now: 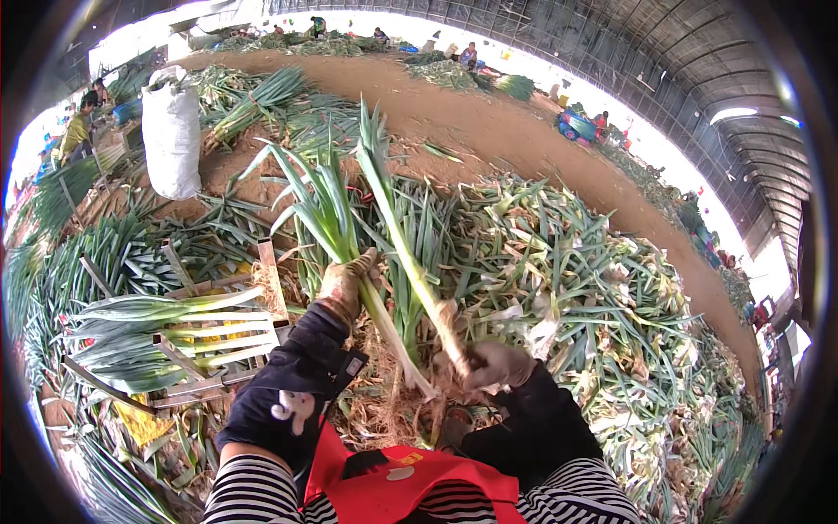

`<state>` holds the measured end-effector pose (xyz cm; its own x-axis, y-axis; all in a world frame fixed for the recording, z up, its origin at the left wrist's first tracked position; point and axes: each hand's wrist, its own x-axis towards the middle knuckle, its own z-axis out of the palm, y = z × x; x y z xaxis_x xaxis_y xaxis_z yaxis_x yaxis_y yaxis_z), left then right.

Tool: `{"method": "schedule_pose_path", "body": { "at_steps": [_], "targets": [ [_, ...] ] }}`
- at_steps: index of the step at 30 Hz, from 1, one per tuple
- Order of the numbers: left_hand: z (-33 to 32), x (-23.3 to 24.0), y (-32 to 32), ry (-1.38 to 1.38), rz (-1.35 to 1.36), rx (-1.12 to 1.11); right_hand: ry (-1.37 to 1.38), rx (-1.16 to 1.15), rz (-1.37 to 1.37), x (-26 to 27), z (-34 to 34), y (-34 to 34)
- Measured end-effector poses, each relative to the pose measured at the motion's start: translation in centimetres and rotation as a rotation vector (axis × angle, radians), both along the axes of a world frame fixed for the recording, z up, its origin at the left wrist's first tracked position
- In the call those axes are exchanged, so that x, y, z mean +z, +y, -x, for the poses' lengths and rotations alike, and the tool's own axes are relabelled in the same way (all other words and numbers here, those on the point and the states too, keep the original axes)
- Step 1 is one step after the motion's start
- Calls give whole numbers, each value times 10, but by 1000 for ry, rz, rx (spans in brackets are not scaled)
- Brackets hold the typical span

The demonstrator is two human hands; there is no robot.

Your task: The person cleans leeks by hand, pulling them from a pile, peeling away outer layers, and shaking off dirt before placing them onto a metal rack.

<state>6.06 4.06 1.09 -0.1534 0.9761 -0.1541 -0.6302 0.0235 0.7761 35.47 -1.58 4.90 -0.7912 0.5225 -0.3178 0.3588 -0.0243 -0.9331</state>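
Observation:
My gloved left hand [344, 281] is closed around a large green onion [387, 322], its leaves fanning out above and its pale root end pointing down to the right. A second, thicker green onion [407, 259] slants beside it. My gloved right hand [494, 368], somewhat blurred, grips that stalk near its brownish root end. Dry outer layers hang about its lower part. Behind both stalks stand more upright green onions [419, 229]. Loose roots [383, 406] and husks lie below my hands.
Left of me, a wood-and-metal rack [196, 386] carries several trimmed green onions [222, 327]. A heap of peeled leaves [576, 295] fills the right side. A white woven sack [171, 137] stands at the back left, near a tied onion bundle [258, 105]. Other people sit farther off.

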Motion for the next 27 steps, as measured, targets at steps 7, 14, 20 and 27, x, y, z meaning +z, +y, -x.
{"method": "schedule_pose_path", "body": {
  "at_steps": [7,14,20,27],
  "targets": [
    [1,-3,19,-326,-63,-113,88,229,344,-33,0,19],
    [-31,9,4,-71,39,-97,210,-250,-34,-83,10,63],
    [-63,-7,-3,-40,-41,-134,408,-561,-287,-75,58,78],
    [-35,4,-3,-90,5,-72,862,-839,249,-58,61,69]
  ]
}}
